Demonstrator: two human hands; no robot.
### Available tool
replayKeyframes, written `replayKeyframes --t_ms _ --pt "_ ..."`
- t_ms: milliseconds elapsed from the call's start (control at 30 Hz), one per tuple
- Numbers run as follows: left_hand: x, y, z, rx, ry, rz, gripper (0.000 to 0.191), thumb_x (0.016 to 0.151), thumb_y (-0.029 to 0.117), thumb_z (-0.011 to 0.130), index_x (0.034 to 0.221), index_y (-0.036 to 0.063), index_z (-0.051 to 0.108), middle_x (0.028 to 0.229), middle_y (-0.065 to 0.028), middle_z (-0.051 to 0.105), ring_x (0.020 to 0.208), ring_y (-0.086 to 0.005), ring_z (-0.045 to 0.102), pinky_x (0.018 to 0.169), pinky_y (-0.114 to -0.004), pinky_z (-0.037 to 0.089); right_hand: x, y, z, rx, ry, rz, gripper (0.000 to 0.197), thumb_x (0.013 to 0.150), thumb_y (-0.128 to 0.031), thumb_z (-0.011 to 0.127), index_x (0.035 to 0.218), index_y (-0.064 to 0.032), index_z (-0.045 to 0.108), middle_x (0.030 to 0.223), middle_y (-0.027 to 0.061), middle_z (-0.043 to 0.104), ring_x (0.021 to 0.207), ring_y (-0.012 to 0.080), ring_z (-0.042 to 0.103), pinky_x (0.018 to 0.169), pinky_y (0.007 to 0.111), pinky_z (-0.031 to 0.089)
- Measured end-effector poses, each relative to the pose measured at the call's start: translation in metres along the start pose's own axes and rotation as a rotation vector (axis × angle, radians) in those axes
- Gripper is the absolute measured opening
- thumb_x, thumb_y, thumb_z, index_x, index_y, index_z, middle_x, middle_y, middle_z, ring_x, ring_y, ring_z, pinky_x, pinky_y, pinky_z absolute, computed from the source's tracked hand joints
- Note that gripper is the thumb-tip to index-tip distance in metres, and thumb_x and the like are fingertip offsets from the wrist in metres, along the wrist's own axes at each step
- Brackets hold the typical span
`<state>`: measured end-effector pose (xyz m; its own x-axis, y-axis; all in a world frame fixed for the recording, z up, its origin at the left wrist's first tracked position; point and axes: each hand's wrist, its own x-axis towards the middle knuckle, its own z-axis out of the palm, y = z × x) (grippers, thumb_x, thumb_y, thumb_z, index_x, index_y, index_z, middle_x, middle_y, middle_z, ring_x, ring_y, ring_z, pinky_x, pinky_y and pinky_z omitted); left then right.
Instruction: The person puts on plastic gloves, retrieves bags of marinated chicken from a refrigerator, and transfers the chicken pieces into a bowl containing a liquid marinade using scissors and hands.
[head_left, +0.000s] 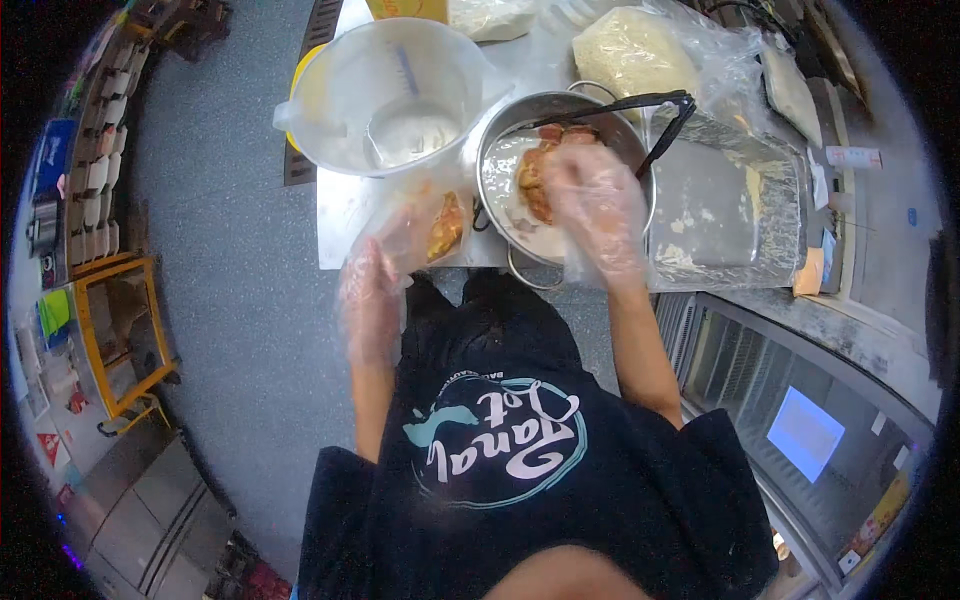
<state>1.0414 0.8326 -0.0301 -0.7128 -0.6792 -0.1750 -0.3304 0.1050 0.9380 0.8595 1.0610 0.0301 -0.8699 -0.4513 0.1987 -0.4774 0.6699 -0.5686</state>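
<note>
My left hand (373, 289), in a clear plastic glove, grips a clear plastic bag (409, 232) at the table's front edge. A piece of orange-brown seasoned meat (448, 227) shows through that bag. Over a two-handled metal pot (511, 240) is my right hand (596, 206), also gloved and blurred by motion. Its curled fingers are against more seasoned raw meat (534, 180) above whitish contents in the pot. Whether they grip the meat is hidden. A black tong-like utensil (667, 135) lies across the pot's far rim.
A translucent measuring jug (337, 112) stands left of the pot. To the right is a clear tub (712, 199) with pale floury residue. Behind sits a plastic bag of pale crumbs (634, 56). A glass-fronted cabinet (750, 360) is at lower right.
</note>
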Motion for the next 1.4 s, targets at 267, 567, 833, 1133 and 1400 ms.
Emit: replayKeyframes --t_ms 267,567,833,1133,1400 --pt "-0.011 0.041 -0.001 -0.198 -0.043 -0.303 0.040 0.102 0.041 0.048 0.101 0.0020 0.059 0.090 -0.0044 0.056 0.082 -0.0154 0.050 0.075 -0.030 0.040 0.019 -0.097 0.109 -0.228 -0.962 -0.265 0.022 0.090 -0.017 0.056 0.102 -0.0067 0.072 0.109 0.0124 0.070 0.104 0.0289 0.066 0.088 0.037 0.052" --pt "-0.006 0.053 -0.002 -0.112 -0.034 -0.278 0.043 0.099 0.044 0.052 0.102 0.0018 0.061 0.090 -0.0057 0.057 0.082 -0.0149 0.051 0.073 -0.030 0.040 0.004 -0.058 0.152 -0.073 -0.765 -0.252 0.027 0.087 -0.017 0.057 0.106 -0.0031 0.069 0.094 0.0185 0.070 0.090 0.0344 0.069 0.083 0.043 0.053" --pt "0.004 0.035 -0.003 -0.240 -0.089 -0.244 0.041 0.098 0.039 0.057 0.105 -0.0011 0.063 0.090 -0.0074 0.059 0.080 -0.0154 0.052 0.073 -0.031 0.044 -0.017 -0.055 0.078 0.330 -0.160 -0.495 0.013 0.082 -0.011 0.066 0.090 -0.0011 0.066 0.078 0.0143 0.065 0.076 0.0280 0.066 0.073 0.037 0.053" --pt "0.013 0.050 0.003 -0.710 -0.195 -0.271 0.049 0.104 0.031 0.041 0.131 -0.0073 0.053 0.134 -0.0166 0.056 0.125 -0.0246 0.052 0.109 -0.036 0.036 -0.012 -0.039 0.041 1.098 -0.453 0.554 0.004 0.081 -0.005 0.064 0.081 -0.0050 0.061 0.077 -0.0001 0.061 0.073 0.0071 0.057 0.065 0.023 0.046" --pt "0.012 0.054 0.008 -0.783 -0.196 -0.274 0.050 0.103 0.032 0.045 0.133 -0.0078 0.051 0.135 -0.0167 0.055 0.126 -0.0243 0.050 0.109 -0.036 0.036 -0.015 -0.052 0.047 0.872 -0.432 0.478 0.009 0.078 -0.011 0.067 0.076 -0.0038 0.062 0.077 0.0033 0.064 0.067 0.0120 0.057 0.066 0.031 0.049"
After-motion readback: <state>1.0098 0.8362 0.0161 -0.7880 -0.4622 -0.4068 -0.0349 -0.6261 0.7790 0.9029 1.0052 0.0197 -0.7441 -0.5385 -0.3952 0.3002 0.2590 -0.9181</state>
